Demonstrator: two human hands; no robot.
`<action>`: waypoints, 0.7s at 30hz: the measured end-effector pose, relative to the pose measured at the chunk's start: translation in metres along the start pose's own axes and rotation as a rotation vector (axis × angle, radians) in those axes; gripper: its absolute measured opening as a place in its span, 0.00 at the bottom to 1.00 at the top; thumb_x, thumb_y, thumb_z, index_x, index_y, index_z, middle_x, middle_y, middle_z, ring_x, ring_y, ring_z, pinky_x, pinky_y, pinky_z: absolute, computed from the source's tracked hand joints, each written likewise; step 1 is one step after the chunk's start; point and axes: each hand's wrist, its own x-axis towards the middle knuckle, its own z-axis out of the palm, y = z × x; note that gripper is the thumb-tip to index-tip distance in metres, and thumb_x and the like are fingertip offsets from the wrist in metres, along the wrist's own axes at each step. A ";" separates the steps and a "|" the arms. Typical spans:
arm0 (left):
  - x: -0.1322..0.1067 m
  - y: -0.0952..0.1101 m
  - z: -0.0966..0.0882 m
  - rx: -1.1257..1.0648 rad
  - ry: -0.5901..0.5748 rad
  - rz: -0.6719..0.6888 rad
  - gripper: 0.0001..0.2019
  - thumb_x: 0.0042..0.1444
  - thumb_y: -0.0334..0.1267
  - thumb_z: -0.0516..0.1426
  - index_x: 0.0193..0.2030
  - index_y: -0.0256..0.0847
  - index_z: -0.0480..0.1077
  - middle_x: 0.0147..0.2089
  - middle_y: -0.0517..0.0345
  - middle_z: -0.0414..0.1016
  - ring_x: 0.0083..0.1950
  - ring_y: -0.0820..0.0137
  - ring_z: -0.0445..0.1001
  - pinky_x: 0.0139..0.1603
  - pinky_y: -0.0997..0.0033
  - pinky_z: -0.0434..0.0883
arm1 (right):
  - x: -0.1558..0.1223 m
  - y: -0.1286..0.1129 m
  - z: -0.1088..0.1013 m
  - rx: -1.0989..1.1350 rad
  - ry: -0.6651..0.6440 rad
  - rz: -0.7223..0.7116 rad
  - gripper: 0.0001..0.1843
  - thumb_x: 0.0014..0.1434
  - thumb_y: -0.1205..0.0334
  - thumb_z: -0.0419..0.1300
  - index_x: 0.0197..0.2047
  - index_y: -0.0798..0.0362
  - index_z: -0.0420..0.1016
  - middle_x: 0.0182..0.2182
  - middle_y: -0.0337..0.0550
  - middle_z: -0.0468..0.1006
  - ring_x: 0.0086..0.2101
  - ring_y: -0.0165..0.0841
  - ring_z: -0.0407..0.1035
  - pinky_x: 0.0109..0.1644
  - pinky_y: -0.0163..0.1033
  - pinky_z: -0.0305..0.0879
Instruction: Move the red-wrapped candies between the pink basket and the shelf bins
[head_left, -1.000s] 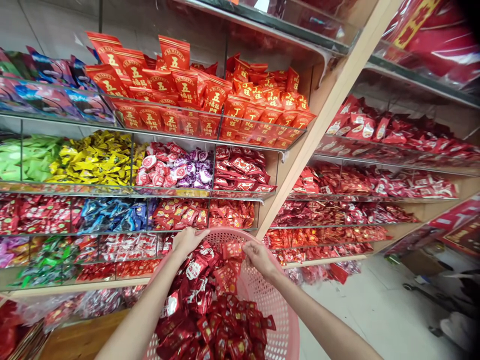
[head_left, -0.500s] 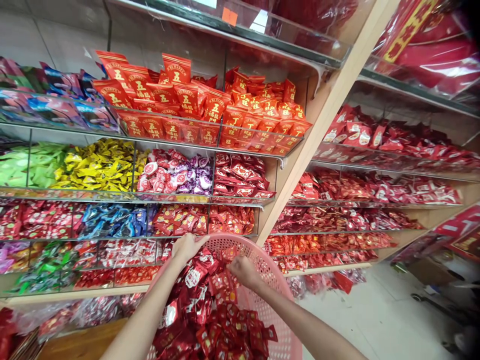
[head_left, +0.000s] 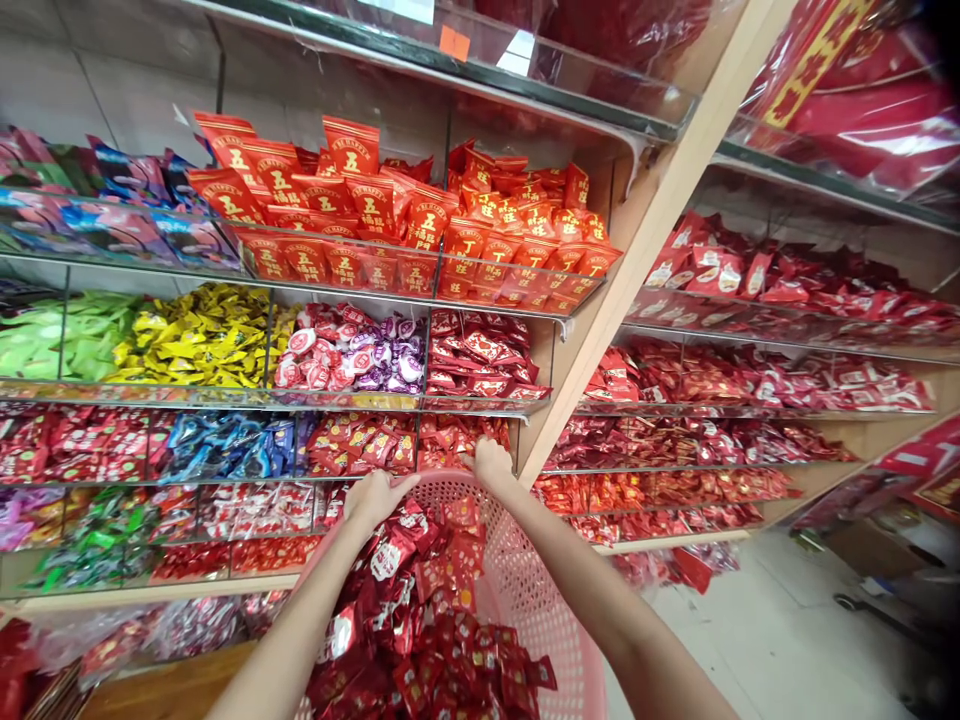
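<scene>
A pink plastic basket [head_left: 577,640] with perforated walls is in front of me at the lower middle. Many red-wrapped candies [head_left: 450,660] fill its left and lower part. My left hand [head_left: 375,497] is closed on the basket's far rim, thumb lying along the edge. Just beyond that rim, my right hand [head_left: 493,465] is at a shelf compartment of small red packets [head_left: 454,437]. Its fingers are bent, and their tips are partly hidden, so I cannot make out whether a packet is in them.
Glass-fronted shelves hold red snack bags [head_left: 352,205], yellow packets [head_left: 202,335], purple and red round sweets [head_left: 360,350] and blue packets [head_left: 232,445]. A wooden upright [head_left: 637,270] divides them from more red packets [head_left: 750,380]. Tiled floor [head_left: 735,640] shows at lower right.
My right hand has moved up and away from above the candies in the basket to the shelf compartment behind its rim. My left hand stays on the rim.
</scene>
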 end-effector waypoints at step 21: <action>0.001 -0.002 0.001 0.014 0.007 -0.010 0.37 0.42 0.71 0.37 0.26 0.41 0.71 0.32 0.46 0.77 0.37 0.55 0.74 0.34 0.64 0.66 | -0.030 0.013 -0.015 0.260 0.030 -0.306 0.20 0.49 0.45 0.56 0.37 0.51 0.62 0.32 0.41 0.73 0.31 0.31 0.68 0.30 0.32 0.56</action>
